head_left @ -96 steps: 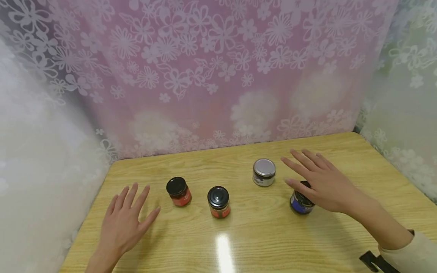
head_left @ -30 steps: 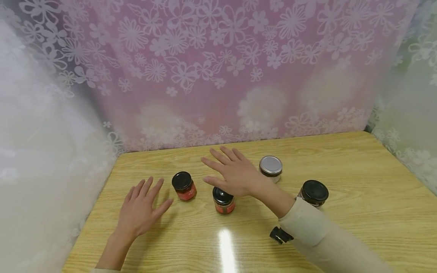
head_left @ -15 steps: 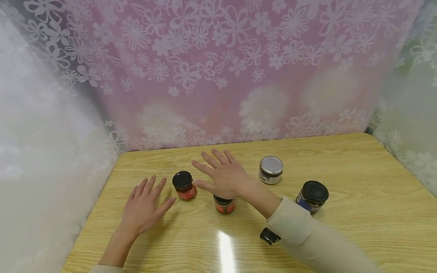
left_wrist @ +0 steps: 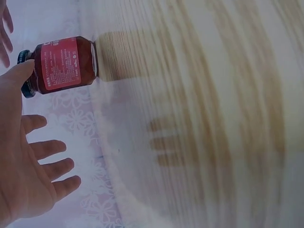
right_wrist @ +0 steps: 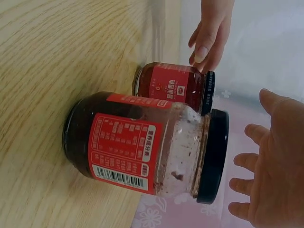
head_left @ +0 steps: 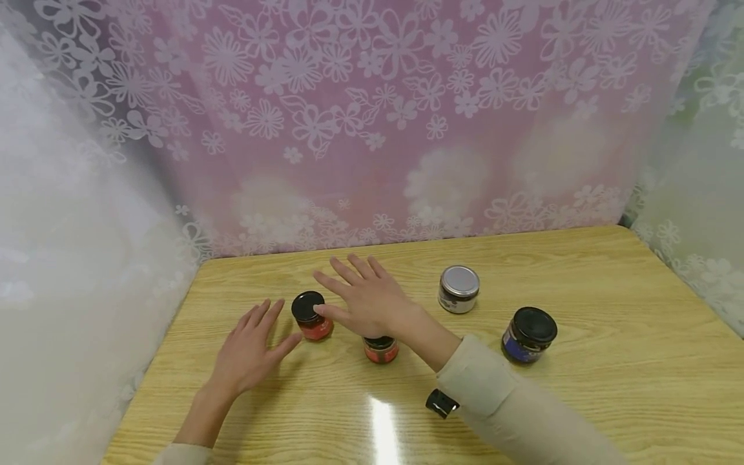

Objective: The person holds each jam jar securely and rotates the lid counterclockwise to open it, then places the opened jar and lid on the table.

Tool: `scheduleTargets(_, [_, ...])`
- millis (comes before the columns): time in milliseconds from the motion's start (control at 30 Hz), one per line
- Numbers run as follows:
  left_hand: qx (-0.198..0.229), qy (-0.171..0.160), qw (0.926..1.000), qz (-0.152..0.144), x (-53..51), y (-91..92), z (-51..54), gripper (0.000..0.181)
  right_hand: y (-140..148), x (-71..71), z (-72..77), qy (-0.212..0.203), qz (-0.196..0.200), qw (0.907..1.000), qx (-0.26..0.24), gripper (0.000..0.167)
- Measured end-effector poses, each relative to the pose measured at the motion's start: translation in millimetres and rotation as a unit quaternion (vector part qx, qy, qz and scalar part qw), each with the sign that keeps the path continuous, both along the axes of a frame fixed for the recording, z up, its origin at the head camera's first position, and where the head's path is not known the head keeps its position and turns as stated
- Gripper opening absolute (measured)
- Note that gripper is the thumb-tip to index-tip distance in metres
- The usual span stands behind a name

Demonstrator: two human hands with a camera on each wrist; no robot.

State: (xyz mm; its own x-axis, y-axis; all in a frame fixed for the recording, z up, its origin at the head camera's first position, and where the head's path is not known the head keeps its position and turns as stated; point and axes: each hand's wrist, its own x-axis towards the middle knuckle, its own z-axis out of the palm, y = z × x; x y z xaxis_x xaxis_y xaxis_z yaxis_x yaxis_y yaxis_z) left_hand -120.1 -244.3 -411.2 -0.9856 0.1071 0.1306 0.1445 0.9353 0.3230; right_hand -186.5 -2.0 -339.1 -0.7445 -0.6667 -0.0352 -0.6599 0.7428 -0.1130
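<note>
A jam jar with a red label and black lid [head_left: 316,327] stands at the left of the table, between my hands. My left hand [head_left: 248,354] is just left of it, fingers straight and spread, holding nothing. Over a second red-labelled jar [head_left: 381,352] is my right hand [head_left: 372,300], fingers extended, its thumb near the first jar's lid. The right hand partly hides the second jar's black lid. In the right wrist view this jar [right_wrist: 128,142] looks partly empty, with residue on its glass, and the right hand [right_wrist: 280,166] is apart from its lid.
A jar with a silver lid [head_left: 458,289] stands right of centre, and a blue-labelled jar with a black lid [head_left: 529,334] is farther right. All stand on a wood-grain table [head_left: 610,387]. A floral curtain [head_left: 372,129] hangs behind the table's back edge.
My right hand has swept left from over the blue-labelled jar to over the second red-labelled jar, near the first. The left hand has shifted slightly toward the first jar. The jars stay standing.
</note>
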Motion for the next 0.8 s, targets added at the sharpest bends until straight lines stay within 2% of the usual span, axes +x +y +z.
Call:
scheduleTargets(167, [0.055, -0.010, 0.9984, -0.004, -4.3, 3.3, -3.1, 0.082, -2.1, 1.7, -2.5, 0.002, -0.002, 1.0000, 0.004, 0.065])
scheduleTargets(333, [0.120, -0.031, 0.9922, -0.010, -9.1, 6.8, -5.6, 0.088, -1.6, 3.2, -4.1, 0.006, -0.002, 1.0000, 0.006, 0.066])
scheduleTargets(467, [0.191, -0.052, 0.9800, -0.019, -12.2, 7.8, -7.1, 0.092, -0.1, 3.8, -5.5, 0.008, 0.001, 0.9999, 0.008, 0.066])
scheduleTargets(633, [0.277, -0.074, 0.9579, -0.018, -14.6, 7.9, -7.6, 0.093, 2.7, 5.4, -7.2, 0.011, 0.004, 0.9999, 0.009, 0.066])
scheduleTargets(700, [0.294, -0.080, 0.9522, -0.017, -15.3, 7.7, -7.7, 0.092, 3.7, 6.0, -8.0, 0.010, 0.003, 0.9999, 0.011, 0.066])
scheduleTargets(800, [0.307, -0.080, 0.9482, -0.021, -16.7, 6.6, -8.5, 0.089, 5.1, 6.5, -9.5, 0.008, 0.003, 0.9999, 0.011, 0.066])
